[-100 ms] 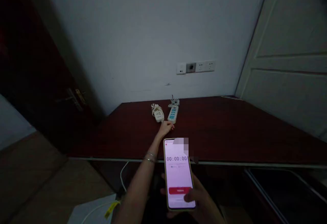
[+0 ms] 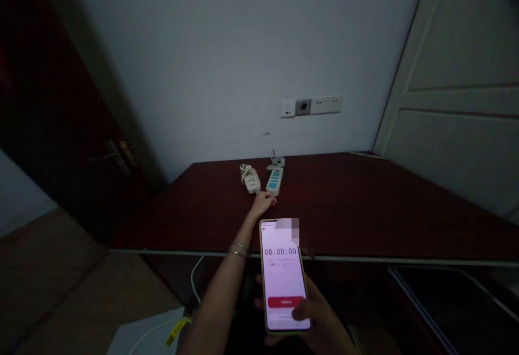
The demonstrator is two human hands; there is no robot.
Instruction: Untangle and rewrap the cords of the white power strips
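Observation:
My right hand (image 2: pixel 318 312) grips a smartphone (image 2: pixel 283 285) upright near the table's front edge. Its thumb lies over the lower right of the lit screen, which reads 00:00:00 above a red button. My left hand (image 2: pixel 264 201) rests on the dark red table (image 2: pixel 344 209) with its fingers curled in, and nothing shows in them. Just beyond it lies a white power strip with blue sockets (image 2: pixel 274 181), its cord bundled at the far end. To the left of that sits a smaller white power strip (image 2: pixel 252 183) wrapped in its own cord.
Wall sockets (image 2: pixel 326 105) are set in the pale wall behind the table. A dark door with a handle (image 2: pixel 118 156) stands at left, a pale panelled door (image 2: pixel 454 74) at right. Below the front edge hangs a white cable (image 2: pixel 194 285); a yellow tag (image 2: pixel 177 332) lies at lower left.

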